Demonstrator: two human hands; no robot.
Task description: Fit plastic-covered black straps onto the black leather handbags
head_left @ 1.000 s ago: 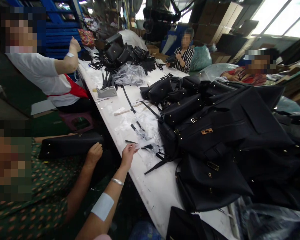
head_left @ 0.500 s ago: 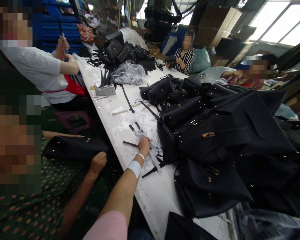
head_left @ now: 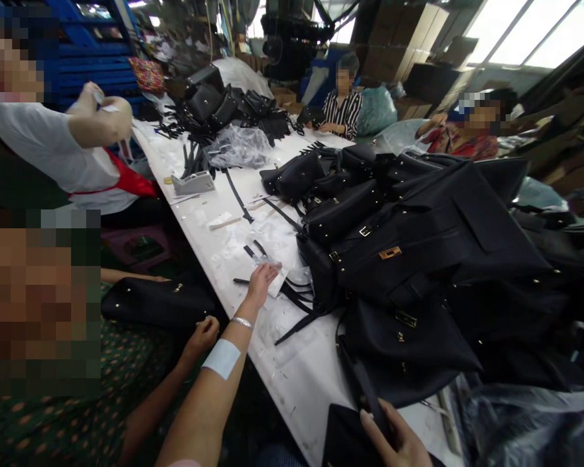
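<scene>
My left hand reaches over the white table with its fingers stretched out, at a small white piece and crumpled clear plastic. Thin black straps lie beside it. At the bottom, my right hand is closed around a black strap, which runs up toward a black handbag with gold-coloured fittings. Another black piece lies under and left of that hand. The lower part of my right hand is cut off by the frame.
Black bags are piled on the table's right side, with more at the far end. A grey tape dispenser stands near the left edge. A co-worker close at left holds a black bag. Clear plastic lies bottom right.
My right hand has come into view at the bottom, holding the strap. My left hand has shifted slightly left; its fingers are straighter and the long clear strip beneath it no longer shows.
</scene>
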